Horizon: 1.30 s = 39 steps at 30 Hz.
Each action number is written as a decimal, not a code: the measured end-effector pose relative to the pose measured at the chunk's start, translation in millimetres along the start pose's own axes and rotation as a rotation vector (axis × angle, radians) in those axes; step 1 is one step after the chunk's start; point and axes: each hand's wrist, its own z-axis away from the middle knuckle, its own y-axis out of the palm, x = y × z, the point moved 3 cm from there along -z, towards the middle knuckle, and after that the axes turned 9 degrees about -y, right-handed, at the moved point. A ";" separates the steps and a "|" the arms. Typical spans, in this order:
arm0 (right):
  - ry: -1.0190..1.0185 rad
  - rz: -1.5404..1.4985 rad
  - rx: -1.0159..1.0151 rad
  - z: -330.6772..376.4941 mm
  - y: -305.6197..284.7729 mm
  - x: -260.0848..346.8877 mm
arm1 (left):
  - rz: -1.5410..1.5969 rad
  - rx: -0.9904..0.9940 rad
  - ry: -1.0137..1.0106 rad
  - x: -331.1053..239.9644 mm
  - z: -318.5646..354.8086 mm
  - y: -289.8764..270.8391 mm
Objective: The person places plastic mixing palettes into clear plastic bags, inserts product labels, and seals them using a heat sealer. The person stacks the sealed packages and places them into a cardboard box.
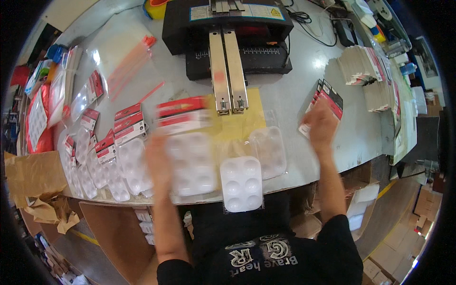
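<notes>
Palette (242,184): white, six-welled, jutting over the near table edge in front of us, probably so we can reach it quickly; a second pouched palette (270,152) lies just behind.
Left hand (159,156): blurred at the side of a larger carded palette (192,164); we cannot tell whether it grips.
Right hand (321,124): fingers curled in over red-and-black cards (335,105), though we cannot see whether they pinch one.
Left pile: carded palettes (130,164) overlap, seemingly grouped to keep our middle free.
Machine (228,35): black, its metal bars pointing toward us above a yellow sheet (256,107).
Table (294,92): grey, scuffed; stacked cards (358,66) stand at our far right.
Room: cartons (430,204) and a yellow floor line (389,187) beyond.
</notes>
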 end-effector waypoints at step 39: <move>-0.186 0.139 0.744 1.6 50.0 121.7 | 0.665 0.502 -0.010 -59.8 128.4 10.1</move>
